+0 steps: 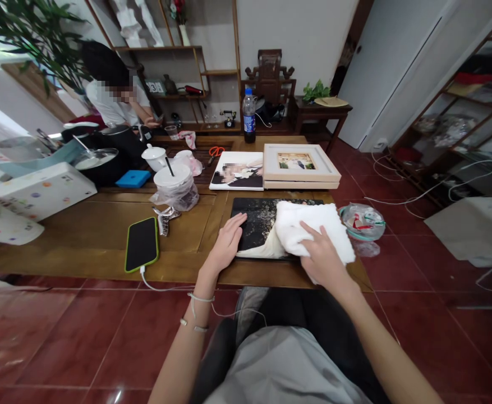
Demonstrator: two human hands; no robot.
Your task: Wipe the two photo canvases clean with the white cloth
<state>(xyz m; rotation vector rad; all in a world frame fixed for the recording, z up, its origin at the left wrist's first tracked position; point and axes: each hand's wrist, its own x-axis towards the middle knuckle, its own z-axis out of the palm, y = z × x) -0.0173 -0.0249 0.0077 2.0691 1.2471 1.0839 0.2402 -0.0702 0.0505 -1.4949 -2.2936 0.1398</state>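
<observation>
A dark flat panel (257,220) lies on the table in front of me, with pale crumb-like specks over its surface. A whitish area with a curved edge (266,248) spreads across its lower left part. My left hand (228,240) rests by the panel's left edge, fingers stretched out and holding nothing. On the panel's right half, my right hand (321,252) presses a folded white towel (313,221), index finger extended and the other fingers partly bent into the cloth. The towel hides much of the panel beneath it.
Behind the panel are a photo print (238,171) and stacked frames (302,163), with a bottle (249,118) beyond. A charging phone (142,244), a lidded cup (173,182) and a blue box (133,178) stand left. A bagged bin (363,221) sits right. Another person (117,101) sits across.
</observation>
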